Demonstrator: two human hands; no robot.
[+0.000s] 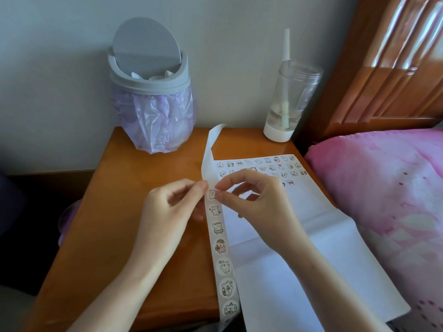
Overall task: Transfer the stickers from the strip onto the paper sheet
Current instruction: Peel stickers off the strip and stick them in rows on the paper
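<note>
A long sticker strip (221, 250) with round cartoon-bear stickers runs from the table's front edge up between my hands; its bare end (211, 149) curls away toward the back. My left hand (172, 207) pinches the strip's left edge. My right hand (254, 204) pinches the edge of the topmost sticker (212, 194) with thumb and forefinger. The white paper sheet (318, 255) lies to the right on the table, and rows of stickers (263, 167) cover its far end.
The wooden bedside table (134, 212) carries a grey swing-lid bin (151, 87) with a purple liner at the back left and a clear tumbler with a straw (287, 99) at the back right. A pink bed cover (383, 188) lies right.
</note>
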